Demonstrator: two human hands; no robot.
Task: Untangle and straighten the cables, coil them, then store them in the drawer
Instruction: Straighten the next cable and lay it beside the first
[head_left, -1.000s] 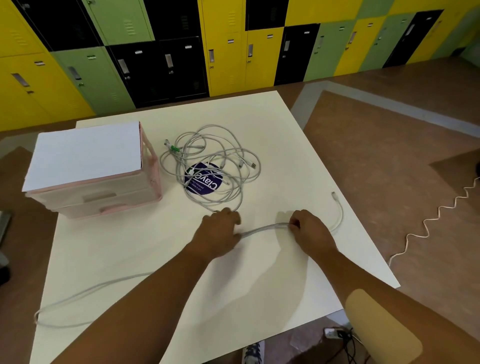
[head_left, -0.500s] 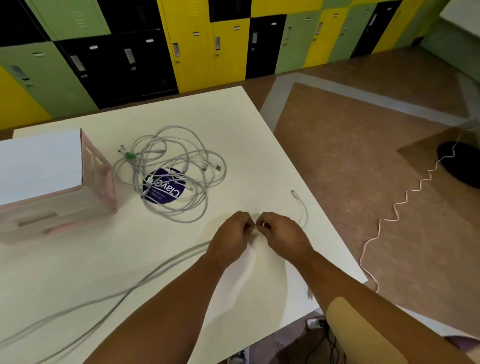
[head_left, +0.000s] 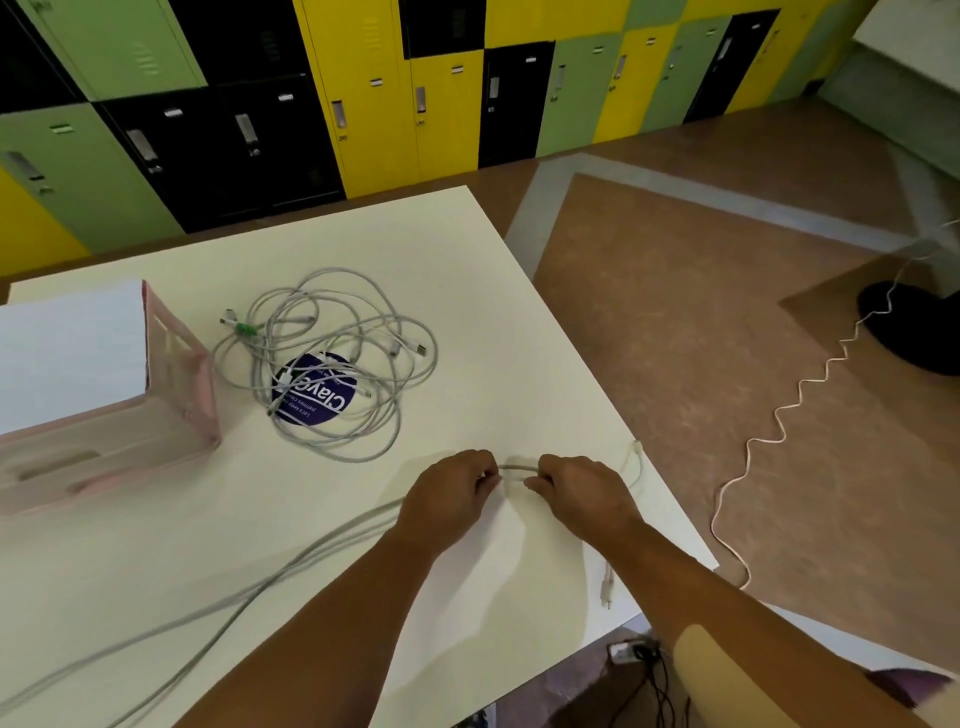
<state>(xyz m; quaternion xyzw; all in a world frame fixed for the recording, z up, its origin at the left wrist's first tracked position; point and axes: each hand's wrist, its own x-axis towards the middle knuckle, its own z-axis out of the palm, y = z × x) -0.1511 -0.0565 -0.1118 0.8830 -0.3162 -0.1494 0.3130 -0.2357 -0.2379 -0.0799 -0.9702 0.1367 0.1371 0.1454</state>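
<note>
Hands have closed in: left hand (head_left: 452, 493) and right hand (head_left: 576, 493) both pinch the cable (head_left: 517, 467), a short span between them. Coiling seems underway; tangle (head_left: 322, 358) beyond waits.

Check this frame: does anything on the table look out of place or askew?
Yes: the grey-white cables lie in a tangled heap over a round purple sticker, beside the pink plastic drawer unit. The left hand and right hand grip another white cable. Nothing looks damaged.
</note>
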